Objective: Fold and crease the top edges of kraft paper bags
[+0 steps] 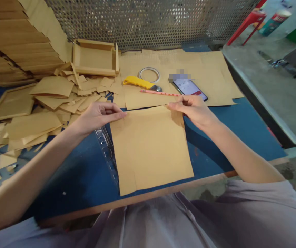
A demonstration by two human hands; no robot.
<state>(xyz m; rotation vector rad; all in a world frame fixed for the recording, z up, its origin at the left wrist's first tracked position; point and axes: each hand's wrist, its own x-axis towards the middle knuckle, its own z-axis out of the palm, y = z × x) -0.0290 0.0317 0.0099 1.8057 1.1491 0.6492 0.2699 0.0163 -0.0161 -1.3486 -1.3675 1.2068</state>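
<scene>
A tan sheet of card (153,148) lies at the front of the blue table, partly over a dark stencil ruler (105,146). My left hand (102,115) pinches its far left corner between thumb and fingers. Near the far right corner, my right hand (193,108) grips the same sheet's edge. Just beyond the sheet are a pink pencil (159,93), a yellow utility knife (140,83), a roll of tape (149,73) and a phone (190,88), all on other flat tan sheets (215,75).
Card scraps (34,127) cover the left of the blue table (86,179). Behind them stand an open cardboard tray (95,58) and tall cardboard stacks (16,34). A perforated metal panel (137,24) borders the back. A red stool (253,20) is on the floor at right.
</scene>
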